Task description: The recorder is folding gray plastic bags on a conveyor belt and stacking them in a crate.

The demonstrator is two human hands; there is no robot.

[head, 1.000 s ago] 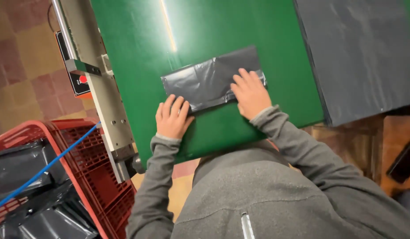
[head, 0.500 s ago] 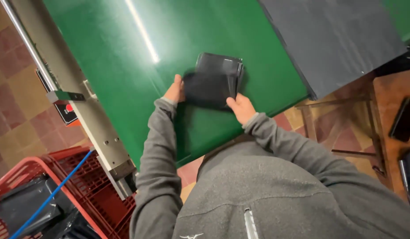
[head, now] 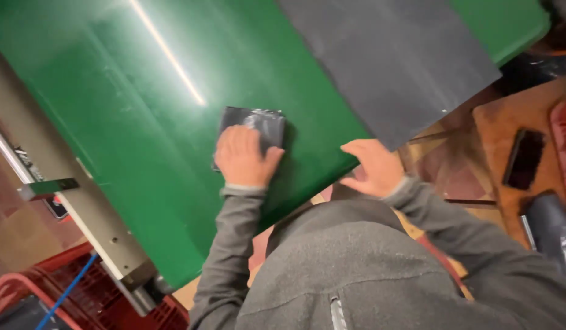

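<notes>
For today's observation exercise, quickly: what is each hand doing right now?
Left hand: open, palm pressed flat on the folded black plastic bag.
Right hand: open, holding nothing, at the green table edge.

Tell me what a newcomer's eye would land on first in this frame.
The bright green table fills most of the view, with a streak of glare across it. At its middle the left hand presses flat on a small folded black plastic bag. The right hand hovers at the table's near edge, beside a large dark grey sheet.
</notes>
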